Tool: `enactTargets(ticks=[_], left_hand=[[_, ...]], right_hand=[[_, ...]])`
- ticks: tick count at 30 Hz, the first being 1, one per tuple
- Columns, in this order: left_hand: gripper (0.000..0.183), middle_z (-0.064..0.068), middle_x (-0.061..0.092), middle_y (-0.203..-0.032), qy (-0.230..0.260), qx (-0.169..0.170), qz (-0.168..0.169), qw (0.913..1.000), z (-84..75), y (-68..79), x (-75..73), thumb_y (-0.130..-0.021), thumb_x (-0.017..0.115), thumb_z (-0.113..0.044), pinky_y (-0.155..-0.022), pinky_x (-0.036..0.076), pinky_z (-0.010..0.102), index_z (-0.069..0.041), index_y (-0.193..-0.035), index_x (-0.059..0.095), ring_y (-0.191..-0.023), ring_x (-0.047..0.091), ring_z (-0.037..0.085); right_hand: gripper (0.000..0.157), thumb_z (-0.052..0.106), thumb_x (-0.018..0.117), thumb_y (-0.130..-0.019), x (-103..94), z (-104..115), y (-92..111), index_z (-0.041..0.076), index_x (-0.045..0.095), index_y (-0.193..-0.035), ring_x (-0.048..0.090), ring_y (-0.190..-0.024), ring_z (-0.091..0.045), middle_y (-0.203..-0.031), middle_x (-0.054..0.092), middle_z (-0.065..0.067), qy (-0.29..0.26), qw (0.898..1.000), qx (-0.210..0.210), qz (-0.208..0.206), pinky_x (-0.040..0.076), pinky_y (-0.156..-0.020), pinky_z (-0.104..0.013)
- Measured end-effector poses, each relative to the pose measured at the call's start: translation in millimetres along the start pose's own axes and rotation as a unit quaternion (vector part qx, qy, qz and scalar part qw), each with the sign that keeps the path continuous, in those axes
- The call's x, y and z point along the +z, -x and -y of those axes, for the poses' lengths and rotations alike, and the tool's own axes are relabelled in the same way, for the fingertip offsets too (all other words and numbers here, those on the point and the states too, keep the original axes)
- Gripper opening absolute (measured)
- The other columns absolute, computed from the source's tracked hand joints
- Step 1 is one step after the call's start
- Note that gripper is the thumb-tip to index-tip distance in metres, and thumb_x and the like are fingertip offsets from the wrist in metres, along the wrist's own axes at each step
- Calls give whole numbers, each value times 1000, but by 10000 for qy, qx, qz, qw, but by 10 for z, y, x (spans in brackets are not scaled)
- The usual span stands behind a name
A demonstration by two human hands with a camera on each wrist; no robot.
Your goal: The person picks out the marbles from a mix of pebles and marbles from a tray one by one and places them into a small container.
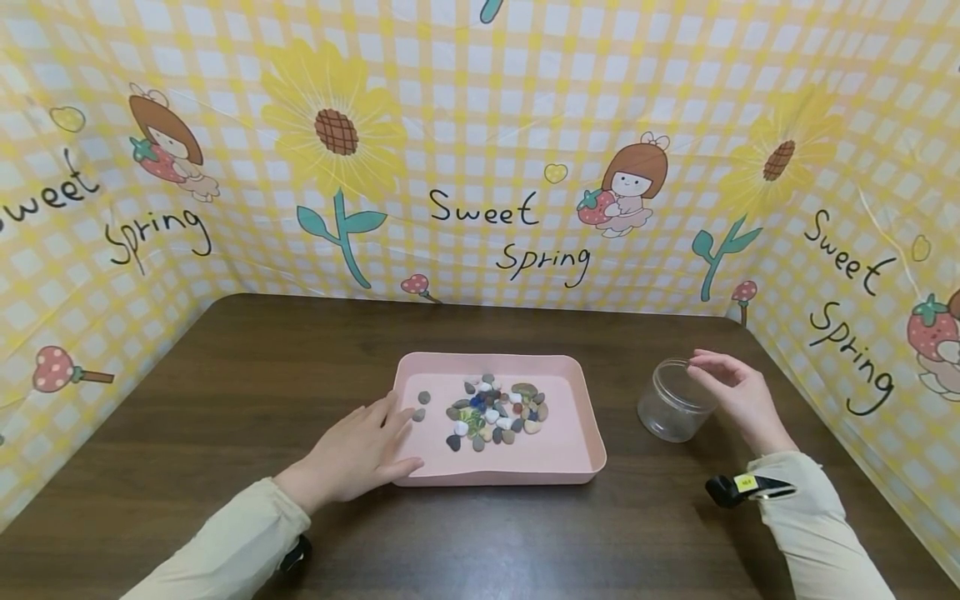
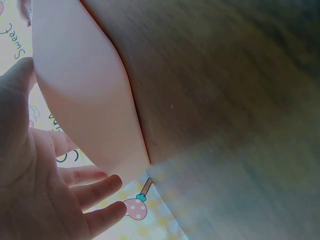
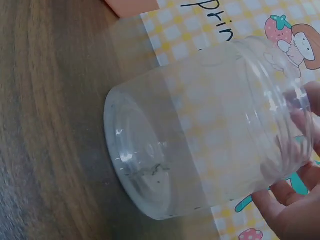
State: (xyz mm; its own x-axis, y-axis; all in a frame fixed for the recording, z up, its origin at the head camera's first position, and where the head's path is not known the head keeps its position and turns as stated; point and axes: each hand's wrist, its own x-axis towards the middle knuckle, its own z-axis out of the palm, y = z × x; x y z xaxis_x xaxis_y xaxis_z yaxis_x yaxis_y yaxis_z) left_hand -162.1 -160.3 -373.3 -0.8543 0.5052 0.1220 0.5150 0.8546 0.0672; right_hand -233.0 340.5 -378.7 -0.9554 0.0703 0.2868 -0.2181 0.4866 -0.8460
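My left hand (image 1: 352,454) lies at the left side of a shallow pink tray (image 1: 517,477), fingers spread and fairly straight. Its fingertips reach over the tray's rim, and the left wrist view shows the palm beside the outer wall. Inside the tray is a loose pile of small pebbles (image 1: 491,414) in grey, white, brown, blue and green; two grey ones lie apart near the left fingers. To the right of the tray stands a clear jar (image 3: 200,130) without a lid, holding no contents. My right hand (image 1: 738,400) grips the jar near its open rim, thumb and fingers around it.
The dark wood table (image 1: 300,350) carries the tray and jar. A yellow checked cloth (image 1: 480,150) with sunflowers and cartoon prints rises along the back and both sides. Black straps (image 1: 738,490) sit on both sleeves.
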Motion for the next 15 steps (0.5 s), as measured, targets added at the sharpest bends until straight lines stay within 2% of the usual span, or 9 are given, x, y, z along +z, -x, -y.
enactTargets(ticks=[1,3,8,11,15], left_hand=[[66,30,44,-136,8,-8,6,10000,0,-1,-1,-88,51,-54,-99,42,52,-5,-132,49,-122,49,39],[66,30,44,-137,31,-27,32,10000,0,-1,-2,-88,51,-54,-99,42,52,-5,-132,49,-123,49,39],[66,30,43,-137,53,-46,67,10000,3,-2,2,-88,51,-54,-99,42,53,-5,-133,49,-123,49,39],[66,30,43,-137,62,-50,61,9999,5,-3,3,-88,50,-55,-99,42,53,-5,-133,49,-123,49,39],[66,30,43,-137,47,-24,24,10000,9,-5,8,-88,50,-55,-99,42,53,-5,-132,49,-123,49,39]], right_hand=[[28,27,65,-88,4,3,7,6,64,-107,52,-97,19,-104,55,36,10,10000,-15,28,38,-79,-1],[29,24,64,-89,21,176,72,1,63,-107,50,-95,20,-100,53,37,51,9997,166,145,38,-79,-1],[12,20,65,-88,29,142,66,15,68,-99,50,-92,22,-95,53,39,-109,9992,304,251,39,-78,-1],[8,23,65,-88,24,138,58,23,67,-95,49,-92,23,-95,52,38,-13,9989,374,278,39,-77,-1],[7,28,65,-88,18,143,57,27,66,-95,47,-92,23,-97,53,36,118,9986,431,284,39,-76,-2]])
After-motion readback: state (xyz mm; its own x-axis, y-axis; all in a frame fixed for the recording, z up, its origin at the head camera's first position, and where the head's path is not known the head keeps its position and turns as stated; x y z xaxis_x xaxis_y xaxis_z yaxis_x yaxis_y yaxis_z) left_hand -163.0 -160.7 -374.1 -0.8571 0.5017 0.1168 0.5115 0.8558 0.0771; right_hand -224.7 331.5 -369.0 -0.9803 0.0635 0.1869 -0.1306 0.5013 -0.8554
